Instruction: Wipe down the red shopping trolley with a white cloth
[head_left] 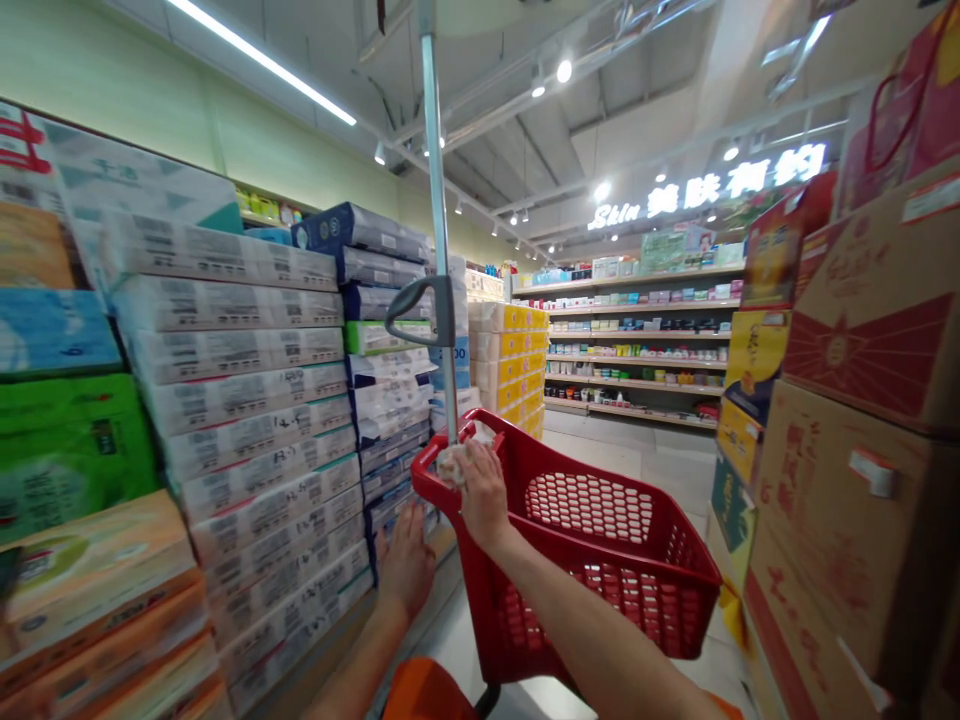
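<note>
My right hand (484, 492) presses a crumpled white cloth (456, 458) onto the near rim of a red plastic shopping basket (600, 560), fingers closed over it. A tall grey pull handle (439, 300) rises from that rim just above the hand. My left hand (405, 562) lies open and flat, fingers spread, against the lower packs of a stack of wrapped tissue packs (255, 420) to the left of the basket. The basket looks empty inside.
Stacks of tissue packs (382, 330) line the left side. Brown cardboard boxes (862, 400) are piled on the right. Yellow boxes (517, 365) and stocked shelves (637, 340) stand ahead, with pale floor (622, 450) between them.
</note>
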